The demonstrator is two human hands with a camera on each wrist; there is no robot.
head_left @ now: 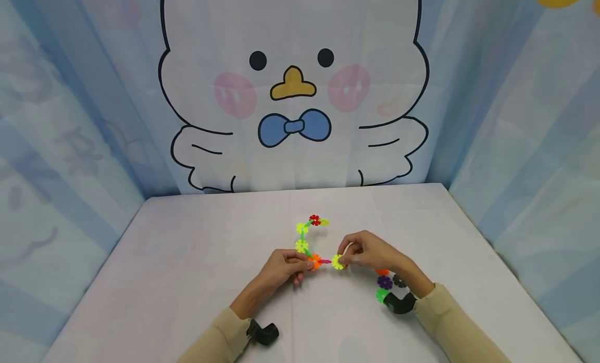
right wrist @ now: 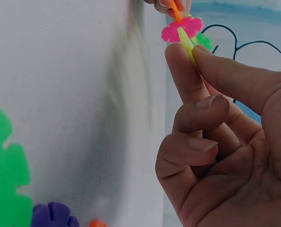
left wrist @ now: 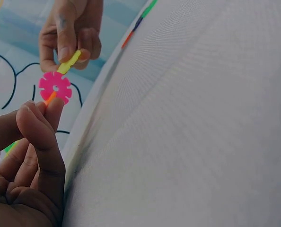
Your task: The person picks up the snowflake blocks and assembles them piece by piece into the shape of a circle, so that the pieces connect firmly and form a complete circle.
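Observation:
A chain of notched plastic flower discs hangs between the two hands above the white table. My left hand [head_left: 283, 269] pinches an orange disc [head_left: 315, 261] between thumb and fingers. My right hand [head_left: 370, 250] pinches a yellow disc [head_left: 337, 262] by its edge. Between these two sits a pink disc [left wrist: 48, 86], with the yellow one touching its rim in the left wrist view. Beyond the orange disc the chain curves away through green pieces, a lower yellow disc [head_left: 302, 246], an upper yellow disc [head_left: 302, 228] and a red disc [head_left: 314, 220], ending in another yellow one.
Loose discs lie under the right forearm: a purple disc [head_left: 384, 282], a green disc [head_left: 382, 296], a dark disc [head_left: 400, 281] and a partly hidden orange one. Printed curtains stand behind and beside the white table [head_left: 197, 259]. Each wrist carries a black camera mount.

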